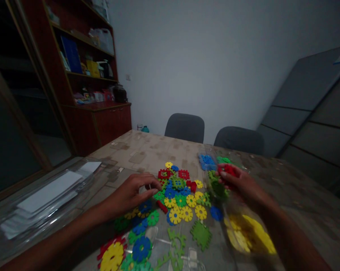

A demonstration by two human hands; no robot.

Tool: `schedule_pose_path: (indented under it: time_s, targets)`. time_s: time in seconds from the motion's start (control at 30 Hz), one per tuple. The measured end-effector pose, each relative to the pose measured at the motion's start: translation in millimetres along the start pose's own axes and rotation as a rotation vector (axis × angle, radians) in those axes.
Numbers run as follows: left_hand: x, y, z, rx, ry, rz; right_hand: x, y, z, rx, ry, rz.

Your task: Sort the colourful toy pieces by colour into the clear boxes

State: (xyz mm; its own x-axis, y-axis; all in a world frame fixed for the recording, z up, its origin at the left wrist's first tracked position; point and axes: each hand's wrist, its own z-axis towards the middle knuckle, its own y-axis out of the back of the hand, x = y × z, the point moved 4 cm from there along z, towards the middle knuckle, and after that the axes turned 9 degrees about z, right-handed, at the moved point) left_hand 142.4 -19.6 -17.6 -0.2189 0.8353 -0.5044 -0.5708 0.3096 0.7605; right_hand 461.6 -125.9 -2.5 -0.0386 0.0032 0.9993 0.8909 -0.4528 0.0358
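Observation:
A spread of flat plastic building pieces, red, blue, green and yellow gear and grid shapes, lies on the table in front of me. My left hand rests palm down at the left edge of the spread, fingers curled and touching a green piece. My right hand is to the right, closed on red pieces, above green pieces. Yellow pieces lie under my right forearm, seemingly inside a clear plastic bag.
A clear plastic box with white sheets sits at the table's left. Blue pieces lie further back. Two grey chairs stand across the table. A wooden shelf cabinet is at the left, grey panels at the right.

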Motion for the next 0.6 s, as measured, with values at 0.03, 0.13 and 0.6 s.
schedule_pose_path:
  time_s: [0.03, 0.13, 0.6]
  targets:
    - [1, -1, 0, 0.009, -0.003, 0.001, -2, 20, 9, -0.061, 0.007, -0.032]
    - [5, -2, -1, 0.033, 0.002, 0.009, -12, 70, 27, -0.219, 0.025, -0.146]
    - [17, 12, -1, 0.123, 0.065, 0.108, 1, 37, -31, 0.026, 0.209, -0.47]
